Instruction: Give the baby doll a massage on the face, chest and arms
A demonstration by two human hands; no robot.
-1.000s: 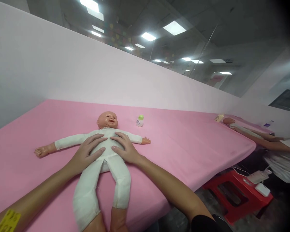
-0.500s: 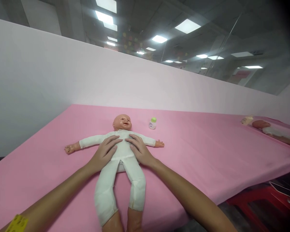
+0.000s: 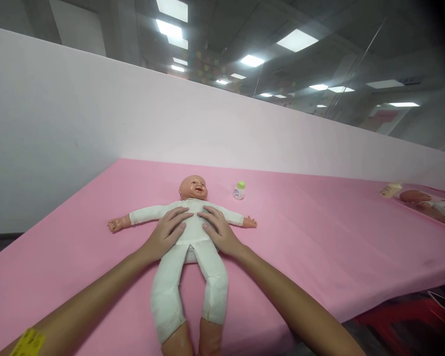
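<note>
A baby doll (image 3: 193, 235) with a white cloth body and a hard plastic head lies on its back on the pink-covered table (image 3: 292, 237). Its arms are spread wide, its head points away from me, and its feet run out of view at the bottom. My left hand (image 3: 169, 230) rests flat on the left side of the doll's chest, fingers stretched out. On the other side of the chest my right hand (image 3: 219, 230) lies the same way, fingers extended. The fingertips of both hands nearly meet over the middle of the chest.
A small bottle with a green cap (image 3: 239, 190) stands right of the doll's head. Far right lie a second doll (image 3: 417, 196) and a pale yellowish item (image 3: 390, 190). A white wall (image 3: 207, 123) borders the table's back. Something red (image 3: 396, 324) sits below the table's right edge.
The whole view has shifted slightly, so things appear a little further right. Both hands keep their place on the doll's chest.
</note>
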